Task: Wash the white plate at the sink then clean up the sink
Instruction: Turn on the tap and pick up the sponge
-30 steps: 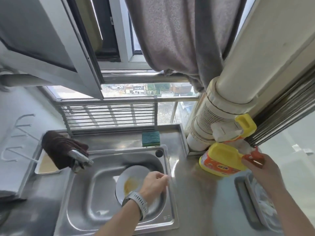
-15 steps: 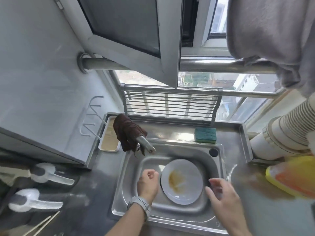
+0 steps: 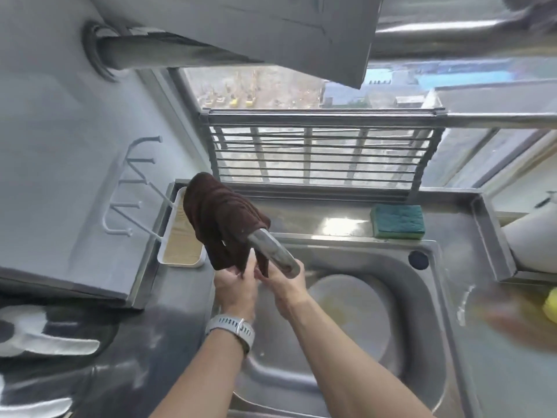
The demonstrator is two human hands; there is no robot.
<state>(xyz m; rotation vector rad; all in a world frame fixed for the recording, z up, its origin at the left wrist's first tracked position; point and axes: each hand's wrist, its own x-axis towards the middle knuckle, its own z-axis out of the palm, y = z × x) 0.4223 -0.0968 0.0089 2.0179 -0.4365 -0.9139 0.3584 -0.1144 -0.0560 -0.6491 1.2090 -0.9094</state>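
The white plate [image 3: 355,324], smeared with a yellowish stain, lies flat in the steel sink [image 3: 434,297]. A brown cloth [image 3: 220,218] hangs over the faucet [image 3: 274,251] at the sink's back left. Both hands are raised under the spout, above the sink's left side. My left hand [image 3: 238,288], with a white watch on its wrist, pinches a hanging end of the cloth. My right hand [image 3: 284,286] is right beside it, its fingers curled at the cloth's other hanging end; the spout partly hides them.
A green and yellow sponge [image 3: 398,221] lies on the ledge behind the sink. A white tray [image 3: 180,245] sits left of the faucet below wall hooks [image 3: 129,188]. A yellow bottle [image 3: 550,303] shows blurred at the right edge. A white pipe [image 3: 530,245] stands at the back right.
My right hand left the yellow bottle and crossed over the sink. Both hands rose from beside the plate to the cloth under the faucet. The view swung left.
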